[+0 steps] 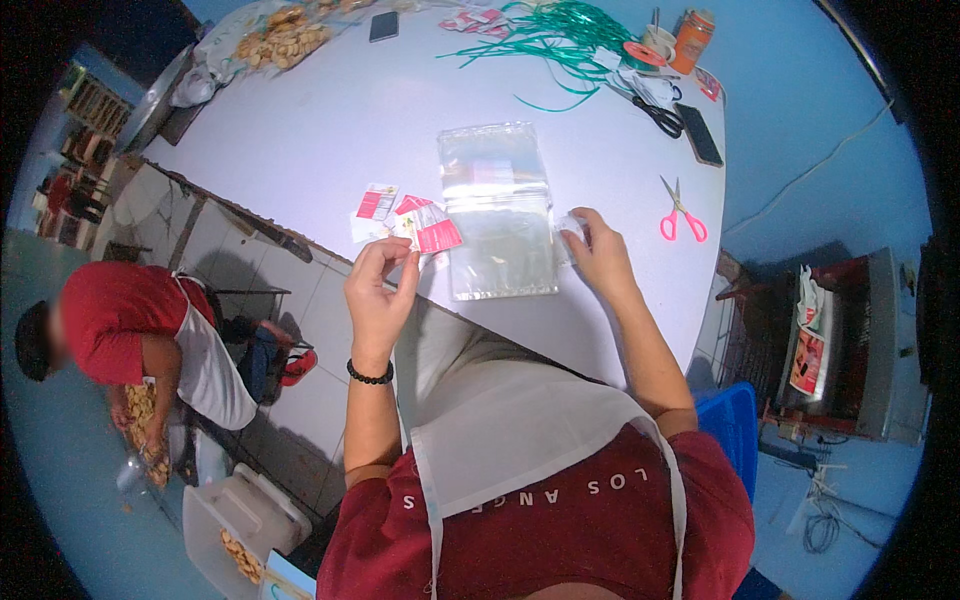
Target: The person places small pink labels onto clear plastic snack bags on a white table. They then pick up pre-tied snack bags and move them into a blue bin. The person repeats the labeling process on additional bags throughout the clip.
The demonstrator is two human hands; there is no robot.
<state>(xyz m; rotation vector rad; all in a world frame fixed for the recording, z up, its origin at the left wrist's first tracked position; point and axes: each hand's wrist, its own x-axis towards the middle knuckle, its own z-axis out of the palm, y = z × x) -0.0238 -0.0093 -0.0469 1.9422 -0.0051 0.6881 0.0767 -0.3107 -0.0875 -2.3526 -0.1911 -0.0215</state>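
Note:
My left hand [382, 289] pinches the corner of a red-and-white printed label [439, 235] between thumb and fingertips. More such labels [376, 201] lie loose on the table just beyond it. Flat in front of me is a stack of clear plastic bags [504, 251], with a pale rectangle [492, 172] showing through its far part. To the right of the stack, my right hand [602, 255] has thumb and forefinger around a small whitish piece [568, 229]. Its exact kind is hard to make out, since the fingers partly cover it.
Pink-handled scissors [682, 214], black-handled scissors [656, 112] and a phone [699, 135] lie on the right. Green ribbon strands [562, 37], an orange jar [691, 41] and bagged round chips [281, 41] occupy the far side. A person [127, 322] bends over food at left.

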